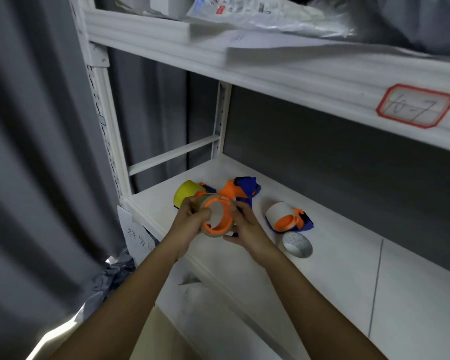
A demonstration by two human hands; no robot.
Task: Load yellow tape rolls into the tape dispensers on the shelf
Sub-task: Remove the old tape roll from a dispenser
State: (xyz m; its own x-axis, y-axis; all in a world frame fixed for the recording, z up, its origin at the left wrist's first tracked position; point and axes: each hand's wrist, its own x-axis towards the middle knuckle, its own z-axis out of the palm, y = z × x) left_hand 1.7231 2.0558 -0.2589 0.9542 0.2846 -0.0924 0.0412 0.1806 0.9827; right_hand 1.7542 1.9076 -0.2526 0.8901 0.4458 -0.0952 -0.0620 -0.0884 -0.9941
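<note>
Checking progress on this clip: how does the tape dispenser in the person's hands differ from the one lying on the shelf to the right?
The held orange tape dispenser is up off the white shelf, gripped by the left hand and right hand; the orange-and-blue dispenser to the right lies untouched on the shelf. The held one carries a brownish roll; the lying one carries a white roll. Both have an orange hub.

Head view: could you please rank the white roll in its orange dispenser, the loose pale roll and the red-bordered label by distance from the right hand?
From the right hand:
1. White roll in orange dispenser, just right.
2. Loose pale roll, lower right; close to first.
3. Red-bordered label, upper shelf edge, far right.
</note>
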